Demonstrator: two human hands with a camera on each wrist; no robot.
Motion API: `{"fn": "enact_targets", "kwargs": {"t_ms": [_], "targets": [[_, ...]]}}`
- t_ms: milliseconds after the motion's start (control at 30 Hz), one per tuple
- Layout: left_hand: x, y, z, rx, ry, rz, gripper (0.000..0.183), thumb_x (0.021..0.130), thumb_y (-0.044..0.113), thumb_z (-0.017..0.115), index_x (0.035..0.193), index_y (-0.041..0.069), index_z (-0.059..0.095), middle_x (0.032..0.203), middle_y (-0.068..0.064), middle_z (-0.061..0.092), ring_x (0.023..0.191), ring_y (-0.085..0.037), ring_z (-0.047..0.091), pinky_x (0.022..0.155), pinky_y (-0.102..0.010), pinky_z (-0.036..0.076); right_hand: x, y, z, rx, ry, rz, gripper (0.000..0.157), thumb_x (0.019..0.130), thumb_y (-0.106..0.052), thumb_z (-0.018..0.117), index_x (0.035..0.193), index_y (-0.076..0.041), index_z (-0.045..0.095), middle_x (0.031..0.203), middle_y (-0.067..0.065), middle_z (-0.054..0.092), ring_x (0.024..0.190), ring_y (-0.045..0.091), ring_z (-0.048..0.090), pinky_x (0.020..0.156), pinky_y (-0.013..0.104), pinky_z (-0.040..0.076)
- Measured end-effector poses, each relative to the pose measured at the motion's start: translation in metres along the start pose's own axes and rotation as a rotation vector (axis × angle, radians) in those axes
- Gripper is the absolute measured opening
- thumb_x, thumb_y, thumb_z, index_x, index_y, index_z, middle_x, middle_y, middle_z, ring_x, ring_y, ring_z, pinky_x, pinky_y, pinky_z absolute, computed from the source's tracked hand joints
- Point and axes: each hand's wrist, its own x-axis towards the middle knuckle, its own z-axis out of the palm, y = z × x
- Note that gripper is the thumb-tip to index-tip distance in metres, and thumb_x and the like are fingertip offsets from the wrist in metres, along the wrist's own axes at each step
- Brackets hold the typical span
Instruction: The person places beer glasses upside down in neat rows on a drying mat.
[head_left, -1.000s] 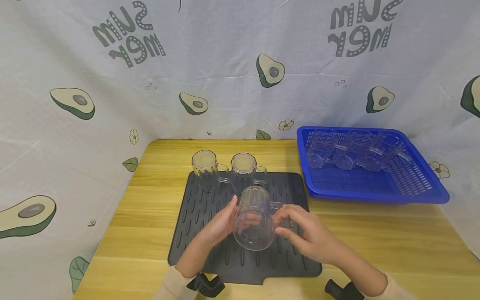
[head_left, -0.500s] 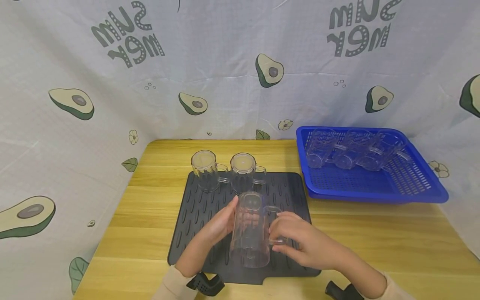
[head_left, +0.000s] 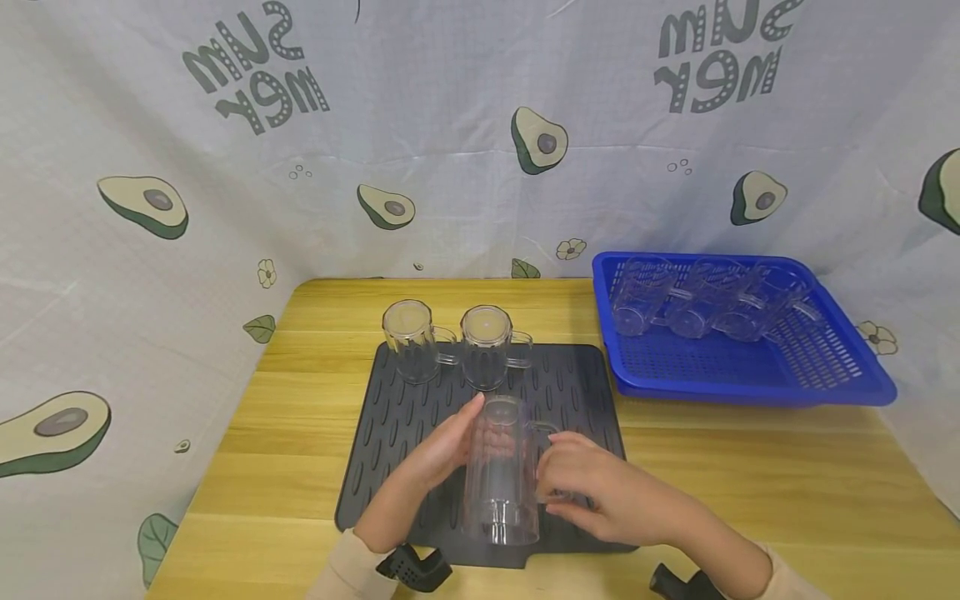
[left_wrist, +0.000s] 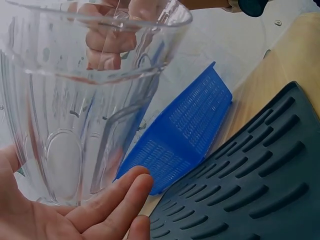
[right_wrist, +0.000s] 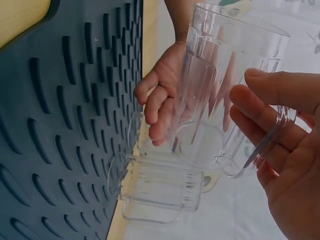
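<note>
A clear glass mug [head_left: 501, 500] is held tilted over the dark drying mat [head_left: 397, 433], its wide mouth toward me and its base away. My left hand [head_left: 444, 452] cups the side and base end; in the left wrist view, the thumb and fingers [left_wrist: 120, 200] lie on both sides of the base. My right hand [head_left: 600, 483] grips the handle, with fingers through its loop in the right wrist view. Two more glass mugs, one on the left [head_left: 411, 346] and one beside it [head_left: 486, 348], stand upside down at the mat's back edge, handles to the right.
A blue plastic basket [head_left: 712, 392] stands at the back right of the wooden table [head_left: 300, 417]. Several clear glass mugs [head_left: 693, 300] lean along its back side. A white curtain [head_left: 465, 200] printed with avocados surrounds the table's back and sides.
The held mug has tipped and come down toward me; its mouth no longer faces my view. My right hand has shifted slightly down and left with the handle. The other mugs have not moved.
</note>
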Motion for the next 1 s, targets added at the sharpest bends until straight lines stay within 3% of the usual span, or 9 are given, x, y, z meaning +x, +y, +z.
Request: {"fn": "enact_targets", "kwargs": {"t_ms": [233,500,633,800,1000], "targets": [[0.001,0.0,0.001,0.01,0.022,-0.02,0.074,0.103,0.053,0.029,0.122,-0.013,0.055,0.105,-0.023,0.069,0.097,-0.03,0.069,0.088,-0.043,0.054,-0.002,0.001,0.0,-0.024,-0.014,-0.007,0.013,0.09,-0.008,0.069,0.094,-0.017,0.061,0.093,-0.012,0.062,0.094,0.003,0.057,0.114,0.031,0.023],[0.004,0.0,0.001,-0.074,0.023,-0.001,0.067,0.101,0.047,0.037,0.122,-0.014,0.055,0.099,-0.02,0.071,0.085,-0.018,0.071,0.084,-0.042,0.056,-0.001,-0.001,-0.002,-0.038,-0.029,0.035,0.022,0.082,-0.003,0.075,0.096,-0.017,0.064,0.095,-0.013,0.062,0.097,0.005,0.057,0.115,0.03,0.023],[0.004,-0.001,0.0,-0.086,0.07,-0.007,0.064,0.1,0.046,0.041,0.122,-0.013,0.056,0.096,-0.015,0.071,0.083,-0.017,0.07,0.08,-0.037,0.057,0.001,-0.002,-0.006,-0.051,-0.027,0.034,0.026,0.081,-0.004,0.077,0.102,-0.015,0.065,0.102,-0.009,0.064,0.101,0.008,0.059,0.114,0.032,0.028],[0.003,-0.002,-0.002,-0.105,0.13,-0.023,0.061,0.098,0.044,0.046,0.118,-0.012,0.058,0.089,-0.005,0.07,0.077,-0.014,0.069,0.073,-0.03,0.057,0.003,-0.006,-0.02,-0.05,0.018,0.064,0.024,0.088,-0.014,0.073,0.11,-0.016,0.064,0.114,-0.005,0.062,0.109,0.015,0.058,0.103,0.031,0.043],[0.0,0.001,-0.002,-0.105,0.134,0.001,0.061,0.098,0.041,0.047,0.12,-0.015,0.057,0.089,-0.006,0.071,0.077,-0.013,0.07,0.073,-0.029,0.057,0.009,-0.012,-0.038,-0.039,0.11,0.101,0.023,0.094,-0.019,0.068,0.116,-0.018,0.065,0.119,-0.004,0.061,0.111,0.016,0.057,0.097,0.024,0.045]]}}
